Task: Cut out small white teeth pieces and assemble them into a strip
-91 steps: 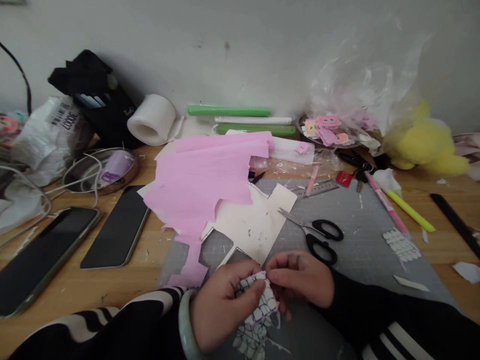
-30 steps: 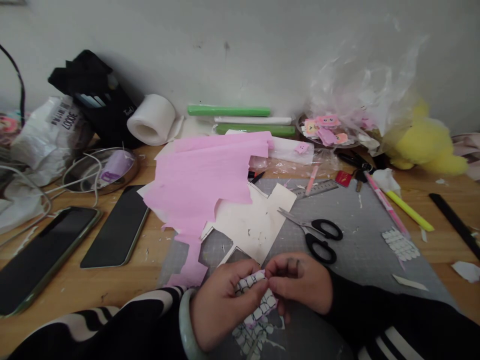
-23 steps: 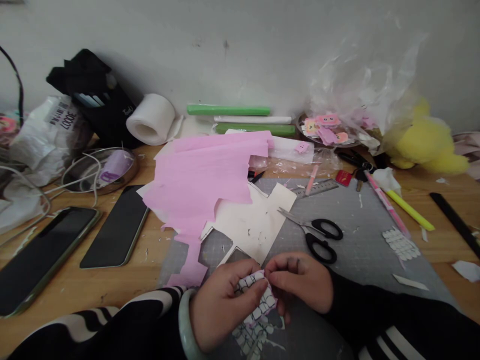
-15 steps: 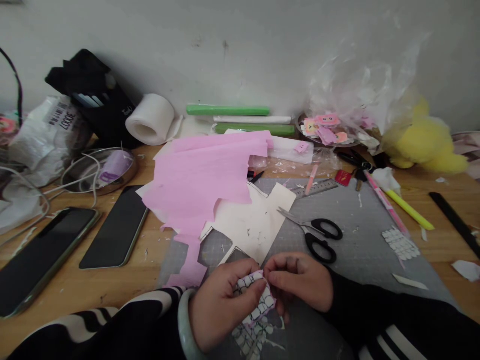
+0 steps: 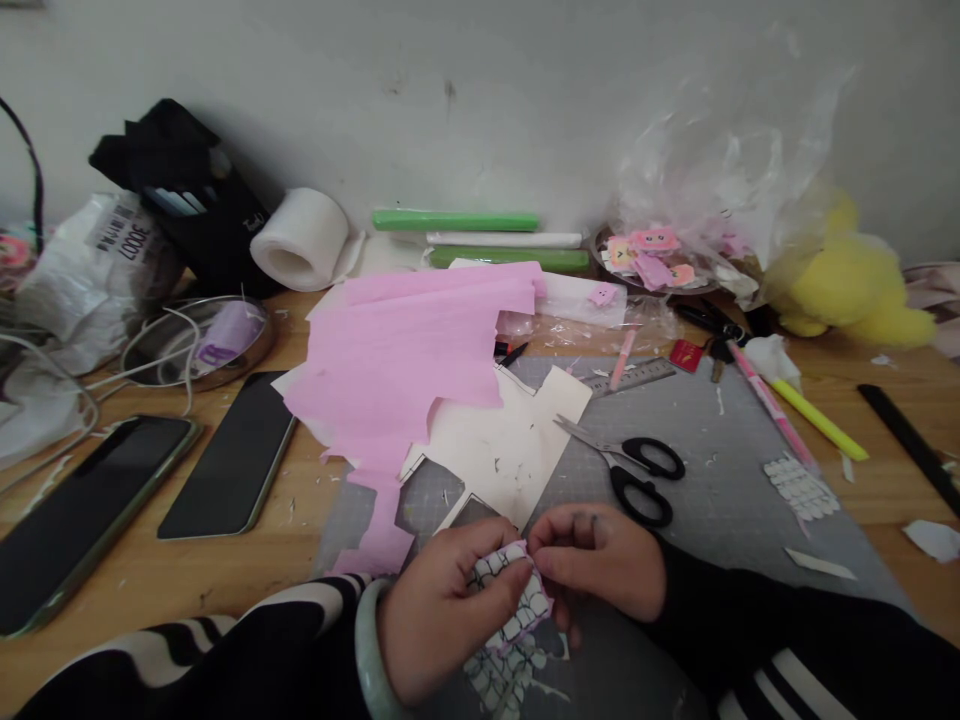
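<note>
My left hand (image 5: 454, 600) is closed on a small white paper piece (image 5: 525, 615) drawn with black grid lines and edged in pink, the thumb lying across its face. At the piece's upper right edge, my right hand (image 5: 600, 560) pinches with thumb and index finger; the fingertips partly hide what they grip. Below the held piece, another grid-patterned paper piece (image 5: 506, 680) and thin scraps lie on the grey cutting mat (image 5: 720, 500). Scissors (image 5: 637, 465) with black handles rest just beyond my right hand, blades slightly apart.
A pink paper sheet (image 5: 405, 350) covers part of a cream card (image 5: 540, 440). Two phones (image 5: 232, 460) lie to the left, beside a metal bowl (image 5: 259, 350). A ruler (image 5: 645, 375), a yellow pen (image 5: 821, 420) and another gridded piece (image 5: 801, 487) are on the right.
</note>
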{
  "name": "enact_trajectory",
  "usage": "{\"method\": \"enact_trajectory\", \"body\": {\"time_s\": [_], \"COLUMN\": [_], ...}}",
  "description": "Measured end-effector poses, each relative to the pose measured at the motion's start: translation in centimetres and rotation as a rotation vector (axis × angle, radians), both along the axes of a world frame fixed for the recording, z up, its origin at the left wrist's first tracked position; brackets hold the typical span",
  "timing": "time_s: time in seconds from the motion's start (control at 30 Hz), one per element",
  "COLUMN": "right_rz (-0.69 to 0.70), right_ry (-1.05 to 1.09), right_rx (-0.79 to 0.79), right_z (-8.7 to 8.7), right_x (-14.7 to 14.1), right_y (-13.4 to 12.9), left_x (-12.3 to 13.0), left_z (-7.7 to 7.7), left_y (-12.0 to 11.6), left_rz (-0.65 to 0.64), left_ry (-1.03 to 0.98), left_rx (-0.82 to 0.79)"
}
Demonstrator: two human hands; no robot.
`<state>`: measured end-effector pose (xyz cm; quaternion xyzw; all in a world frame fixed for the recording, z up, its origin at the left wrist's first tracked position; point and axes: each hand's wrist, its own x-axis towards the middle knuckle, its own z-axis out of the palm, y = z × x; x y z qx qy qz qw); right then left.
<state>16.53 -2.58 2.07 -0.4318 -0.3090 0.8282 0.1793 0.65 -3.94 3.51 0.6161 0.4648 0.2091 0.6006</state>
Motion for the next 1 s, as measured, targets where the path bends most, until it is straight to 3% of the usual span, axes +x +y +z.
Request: {"method": "enact_trajectory", "body": {"time_s": [0.5, 0.67, 1.0], "right_rz": [0.003, -0.014, -0.035], "right_ry": [-0.006, -0.063, 0.016], "right_rx": [0.034, 0.068, -0.044], "right_z": [-0.34, -0.31, 0.02], "right_x": [0.31, 0.06, -0.05], "right_y": [-0.35, -0.57, 0.32], "left_x": [-0.14, -0.06, 0.07], "left_z": [-0.3, -0.17, -0.04], "left_y": [-0.17, -0.16, 0.05], "left_rz": [-0.014, -0.007, 0.023], "left_ry": [-0.073, -0.012, 0.013], "left_rx": [-0.055, -0.028, -0.018]}}
